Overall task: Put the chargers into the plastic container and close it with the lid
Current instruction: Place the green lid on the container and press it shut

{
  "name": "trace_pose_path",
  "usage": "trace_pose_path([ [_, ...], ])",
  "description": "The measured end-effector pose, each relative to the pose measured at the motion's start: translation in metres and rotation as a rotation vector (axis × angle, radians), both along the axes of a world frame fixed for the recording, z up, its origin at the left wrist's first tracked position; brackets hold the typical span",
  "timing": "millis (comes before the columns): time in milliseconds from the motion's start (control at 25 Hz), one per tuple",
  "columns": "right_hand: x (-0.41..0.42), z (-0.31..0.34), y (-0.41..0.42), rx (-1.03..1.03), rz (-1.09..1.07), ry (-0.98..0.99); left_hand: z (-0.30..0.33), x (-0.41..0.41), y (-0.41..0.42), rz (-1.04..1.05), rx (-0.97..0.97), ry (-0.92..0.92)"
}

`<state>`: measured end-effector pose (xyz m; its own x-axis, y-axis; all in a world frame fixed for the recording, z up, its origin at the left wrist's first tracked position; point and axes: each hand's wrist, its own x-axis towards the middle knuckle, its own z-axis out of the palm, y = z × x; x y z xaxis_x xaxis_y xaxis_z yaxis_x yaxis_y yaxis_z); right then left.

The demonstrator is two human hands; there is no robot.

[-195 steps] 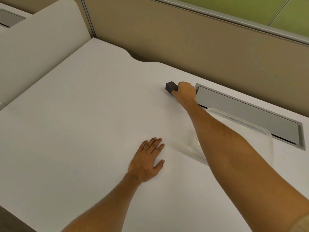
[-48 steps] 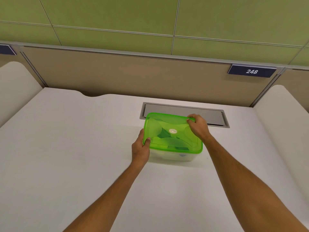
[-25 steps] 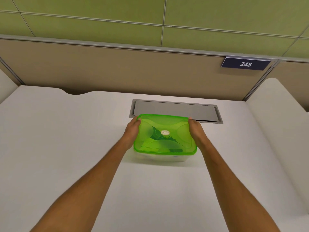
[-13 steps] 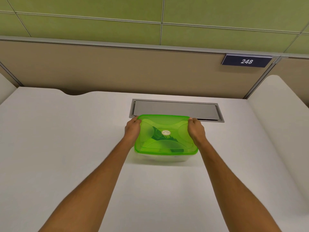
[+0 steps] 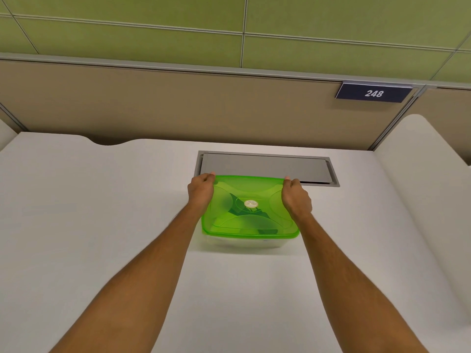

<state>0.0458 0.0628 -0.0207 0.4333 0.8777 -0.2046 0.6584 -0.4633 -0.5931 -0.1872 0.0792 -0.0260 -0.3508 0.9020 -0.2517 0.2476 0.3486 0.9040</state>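
The left hand [image 5: 201, 191] lies on the far left corner of the lid [image 5: 248, 208], fingers curled over the rim and closed on it. The right hand [image 5: 295, 198] does the same at the far right corner, thumb and fingers wrapped over the edge. The two hands are set apart, one at each far corner, and both forearms reach in from the near edge of the view.

The green see-through lid sits on top of the clear box [image 5: 244, 242], covering it all round; whether it is snapped fully shut cannot be told. A round pale sticker [image 5: 251, 204] sits at the lid's middle. Dark shapes, the chargers [image 5: 244, 211], show through the lid inside the box.

The box stands on the white desk [image 5: 102, 212], just in front of a grey cable hatch [image 5: 265, 167] set into the top. Behind the desk rises a beige partition [image 5: 178, 108] with a dark plate [image 5: 373, 93] reading 248, and green wall panels [image 5: 229, 26] above it.
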Motion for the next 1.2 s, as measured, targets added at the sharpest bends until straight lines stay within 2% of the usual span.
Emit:
trace_pose_path([
  [280,-0.002,-0.004,0.003,0.005,-0.005,-0.058,0.003,0.001,0.000,0.001,0.053,0.061],
  [400,-0.002,-0.005,0.003,0.003,-0.006,-0.091,0.005,0.004,0.002,-0.026,0.031,0.187],
  [560,-0.004,-0.006,0.003,0.010,0.010,-0.130,0.013,0.006,0.022,-0.134,-0.111,0.431],
  [680,-0.004,-0.007,0.006,0.007,0.031,-0.151,0.014,0.006,0.034,-0.170,-0.177,0.529],
  [1200,0.006,-0.012,0.018,-0.035,0.045,-0.100,0.001,0.000,0.035,-0.107,-0.104,0.440],
])
